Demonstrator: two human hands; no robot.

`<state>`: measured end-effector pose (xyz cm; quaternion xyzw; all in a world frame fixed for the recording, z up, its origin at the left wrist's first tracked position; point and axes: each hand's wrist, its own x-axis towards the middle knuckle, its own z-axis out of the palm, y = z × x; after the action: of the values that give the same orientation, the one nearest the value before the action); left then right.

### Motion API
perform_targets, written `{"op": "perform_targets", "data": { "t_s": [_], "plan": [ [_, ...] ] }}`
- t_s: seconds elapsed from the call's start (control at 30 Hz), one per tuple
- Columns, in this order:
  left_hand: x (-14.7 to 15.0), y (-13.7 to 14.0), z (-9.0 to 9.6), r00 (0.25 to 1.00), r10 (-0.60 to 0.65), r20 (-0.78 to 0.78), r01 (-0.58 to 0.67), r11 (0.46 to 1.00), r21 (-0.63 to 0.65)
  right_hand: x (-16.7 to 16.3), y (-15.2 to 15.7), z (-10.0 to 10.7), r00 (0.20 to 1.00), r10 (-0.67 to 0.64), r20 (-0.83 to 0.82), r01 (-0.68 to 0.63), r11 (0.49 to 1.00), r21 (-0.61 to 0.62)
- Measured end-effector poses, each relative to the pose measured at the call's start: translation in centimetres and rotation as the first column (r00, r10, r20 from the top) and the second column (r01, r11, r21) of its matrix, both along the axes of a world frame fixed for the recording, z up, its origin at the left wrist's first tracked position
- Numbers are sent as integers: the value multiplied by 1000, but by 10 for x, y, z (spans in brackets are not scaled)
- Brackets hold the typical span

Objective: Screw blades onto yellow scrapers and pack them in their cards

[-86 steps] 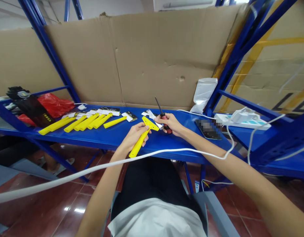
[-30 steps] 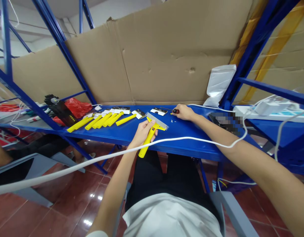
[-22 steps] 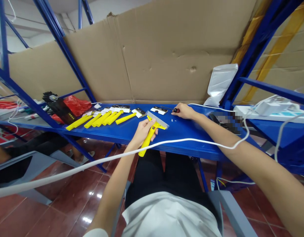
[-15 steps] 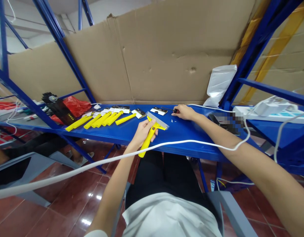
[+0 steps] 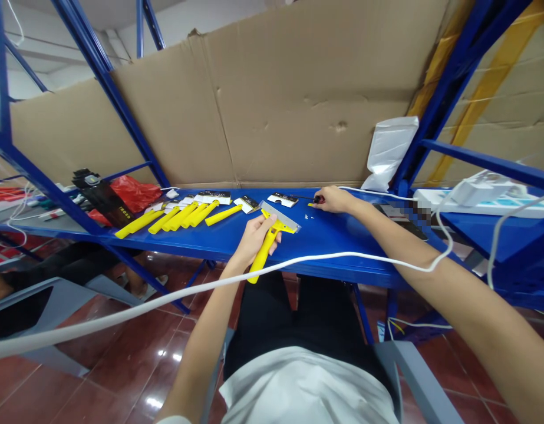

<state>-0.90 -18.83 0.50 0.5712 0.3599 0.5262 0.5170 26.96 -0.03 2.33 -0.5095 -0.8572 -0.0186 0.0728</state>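
Observation:
My left hand [image 5: 256,235] is closed around the neck of a yellow scraper [image 5: 261,254], its wide blade end pointing away from me and its handle hanging past the table's near edge. Farther back on the right, my right hand [image 5: 336,200] is closed on a screwdriver [image 5: 318,199] with a dark handle; its thin shaft points left. A small yellow piece [image 5: 310,204] shows by the right fingertips, and I cannot tell whether they grip it. Tiny white bits [image 5: 307,218] lie between the hands. A black-and-white card [image 5: 283,200] rests behind the scraper.
Several yellow scrapers [image 5: 171,220] with cards lie in a row at left, beside a black box [image 5: 104,197] and red plastic bag [image 5: 135,193]. A white cable [image 5: 201,287] crosses in front of my forearms. At right are a phone-like dark object [image 5: 408,221] and power strip [image 5: 497,203].
A small yellow piece now shows at my right fingertips, and that hand has shifted very slightly right. My left hand keeps the scraper in nearly the same place.

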Motion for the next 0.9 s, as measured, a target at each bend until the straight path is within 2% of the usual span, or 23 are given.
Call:
{"op": "perform_targets", "data": {
  "t_s": [0.3, 0.47, 0.6, 0.7, 0.8, 0.83, 0.9],
  "plan": [
    [1, 0, 1, 1000, 23, -9, -23, 1000, -17, -3, -8, 7, 996, 8, 91, -6, 1000, -18],
    [-1, 1, -2, 1000, 18, -2, -18, 1000, -14, -8, -14, 6, 995, 20, 99, -22, 1000, 16],
    [-1, 1, -2, 1000, 17, 1, -17, 1000, -13, -12, -16, 3, 1000, -6, -2, 6, 999, 42],
    [-1, 1, -1, 1000, 21, 10, -21, 999, -24, -13, -18, 2, 984, -22, -179, 30, 999, 41],
    [-1, 0, 0, 1000, 18, 15, -18, 1000, -21, -17, -21, 7, 891, -8, -454, 24, 999, 28],
    [0, 0, 0, 1000, 17, 14, -17, 1000, -18, -20, -23, 9, 829, -4, -559, 19, 1000, 22],
    [0, -1, 1, 1000, 18, 11, -18, 1000, -14, -26, -28, 14, 654, -6, -756, 1, 1000, -6]
  ]
}}
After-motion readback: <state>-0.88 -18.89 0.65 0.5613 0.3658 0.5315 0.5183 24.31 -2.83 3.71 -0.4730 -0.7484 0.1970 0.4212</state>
